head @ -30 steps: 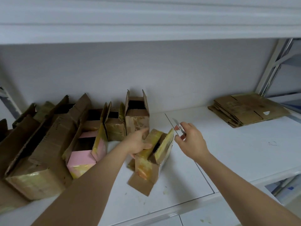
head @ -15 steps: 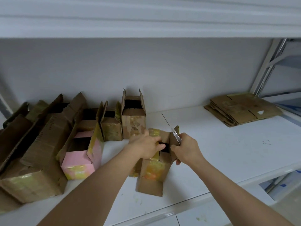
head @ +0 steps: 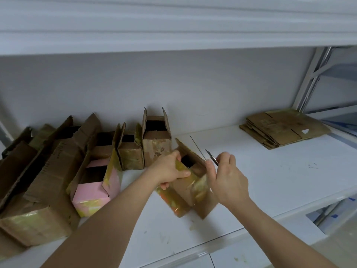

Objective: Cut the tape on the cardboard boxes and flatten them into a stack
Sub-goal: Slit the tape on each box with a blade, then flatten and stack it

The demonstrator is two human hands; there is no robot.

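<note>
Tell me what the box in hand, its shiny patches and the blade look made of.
Held box: brown corrugated cardboard by the look, matte, with creased flaps. Shiny patches: probably clear yellowed plastic tape, glossy and wrinkled. Blade in the right hand: thin, grey, pointed, likely metal; blurred.

The left hand (head: 170, 169) hides part of the small box (head: 188, 190), whose near end is blurred; the leftmost box (head: 11, 171) is cut off.

The held box (head: 190, 187) is matt brown cardboard wrapped in glossy yellowish tape (head: 201, 185) (crinkled in places). The knife blade (head: 211, 157) looks like dull metal. The shelf (head: 280, 171) is smooth, scuffed white.
</note>
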